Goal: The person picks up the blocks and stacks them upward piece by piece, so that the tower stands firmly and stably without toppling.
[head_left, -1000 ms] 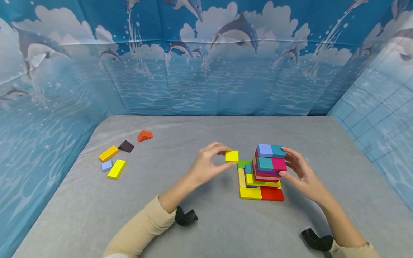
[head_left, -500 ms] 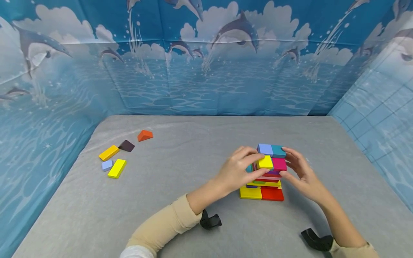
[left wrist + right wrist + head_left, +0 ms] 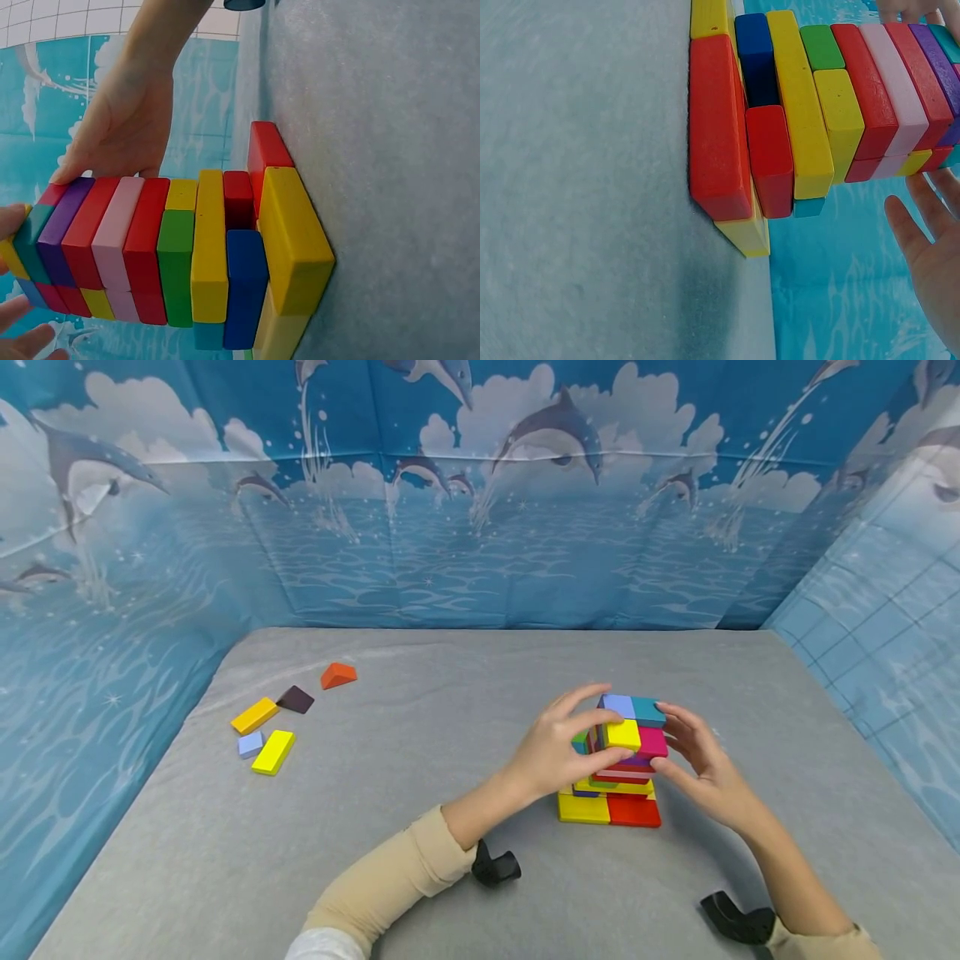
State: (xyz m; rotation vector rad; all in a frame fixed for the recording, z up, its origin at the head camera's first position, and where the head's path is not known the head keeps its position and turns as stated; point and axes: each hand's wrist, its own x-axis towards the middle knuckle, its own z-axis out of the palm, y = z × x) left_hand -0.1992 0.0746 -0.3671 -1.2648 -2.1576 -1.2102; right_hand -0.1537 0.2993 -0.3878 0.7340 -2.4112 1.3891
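A tower of stacked coloured blocks (image 3: 630, 772) stands right of the middle in the head view, on a wider base with a yellow block (image 3: 583, 810) and a red block (image 3: 633, 812) in front. My left hand (image 3: 551, 747) pinches a small yellow block (image 3: 622, 736) between thumb and fingers. It is at the tower's upper front, beside a magenta block (image 3: 652, 742) and below the periwinkle block (image 3: 618, 705) on top. My right hand (image 3: 705, 768) rests against the tower's right side, fingers loosely bent, fingertips by the top teal block (image 3: 648, 712).
Loose blocks lie at the far left of the grey cloth (image 3: 420, 710): an orange wedge (image 3: 338, 675), a dark block (image 3: 296, 699), two yellow ones and a small periwinkle block (image 3: 251, 745). A dolphin-print curtain (image 3: 480, 568) stands behind.
My left hand has moved right with the yellow block, from left of the tower to its upper front. My right hand has stayed at the tower's right side.
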